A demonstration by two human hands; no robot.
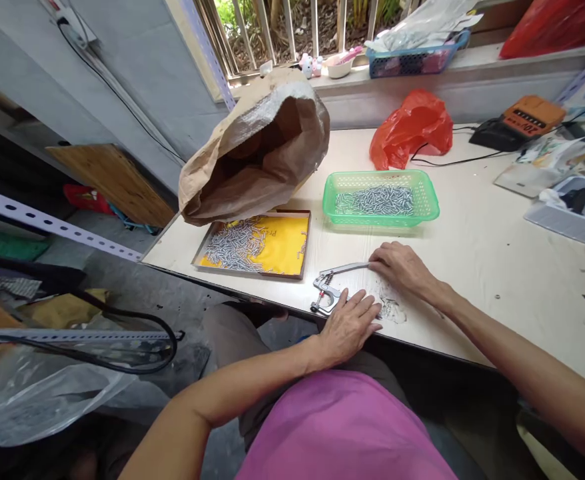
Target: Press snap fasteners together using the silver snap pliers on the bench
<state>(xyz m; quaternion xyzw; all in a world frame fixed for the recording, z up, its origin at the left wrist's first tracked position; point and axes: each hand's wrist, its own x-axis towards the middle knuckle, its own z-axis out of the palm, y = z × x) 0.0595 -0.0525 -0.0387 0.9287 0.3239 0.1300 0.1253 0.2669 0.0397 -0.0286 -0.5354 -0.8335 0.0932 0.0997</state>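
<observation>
A pair of silver snap fastener pliers lies at the table's front edge, its jaws facing left and its handles spread apart. My left hand rests flat over the lower handle, with its fingers stretched out and partly hiding it. At the end of the upper handle, my right hand has its fingers curled round the tip. Behind the pliers stands a green plastic basket with many small metal pieces in it. A shallow tray with a yellow bottom, left of the pliers, holds a heap of similar pieces.
A large brown paper sack lies with its mouth open behind the tray. Farther back are a red plastic bag and an orange-black battery charger with a cable. A grey bin stands at the right. The table edge drops off in front.
</observation>
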